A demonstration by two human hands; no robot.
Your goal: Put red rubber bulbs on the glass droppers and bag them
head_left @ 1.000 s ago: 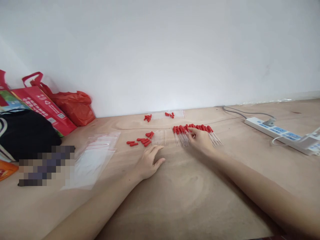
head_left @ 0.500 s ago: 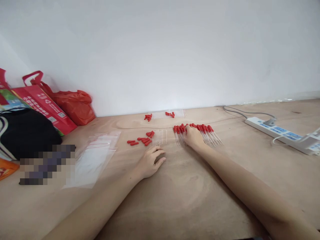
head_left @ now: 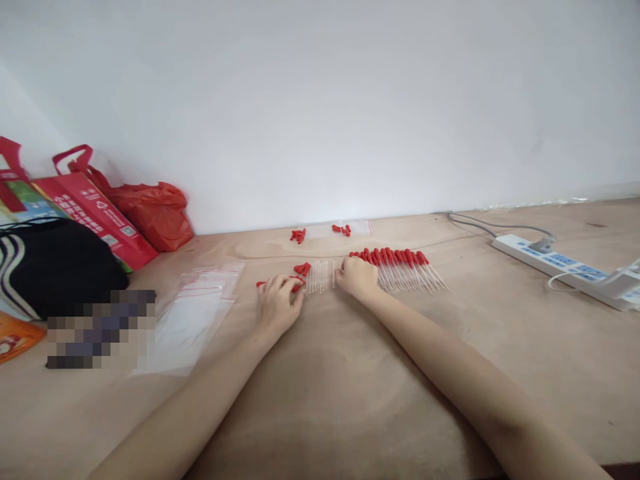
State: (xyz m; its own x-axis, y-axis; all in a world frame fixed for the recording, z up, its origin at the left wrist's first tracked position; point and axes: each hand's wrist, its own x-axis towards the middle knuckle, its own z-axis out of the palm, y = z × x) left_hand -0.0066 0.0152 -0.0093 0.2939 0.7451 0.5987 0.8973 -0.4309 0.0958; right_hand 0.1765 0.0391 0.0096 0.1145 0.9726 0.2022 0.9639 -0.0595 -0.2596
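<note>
My left hand (head_left: 281, 301) is over the loose red rubber dropper bulbs (head_left: 302, 269), its fingers curled down with one bulb between fingertips and thumb. Bare glass dropper tubes (head_left: 317, 277) lie side by side just right of it. My right hand (head_left: 358, 277) is closed, its fingertips pinching at the rightmost tube of that group; the fingers partly hide it. Directly to its right runs a row of droppers (head_left: 400, 267), clear tubes with red bulbs on their upper ends. The hand covers the row's left end.
Behind, near the wall, a clear bag (head_left: 320, 230) lies with more red bulbs (head_left: 299, 235) about it. Flat zip bags (head_left: 185, 327) lie left. Shopping bags (head_left: 100, 213) and a black bag (head_left: 60, 267) stand far left. A power strip (head_left: 565, 270) with cables is at right.
My right hand has moved left from the dropper row to the bare tubes. My left hand has shifted left onto the loose bulbs, and its fingers have closed down among them.
</note>
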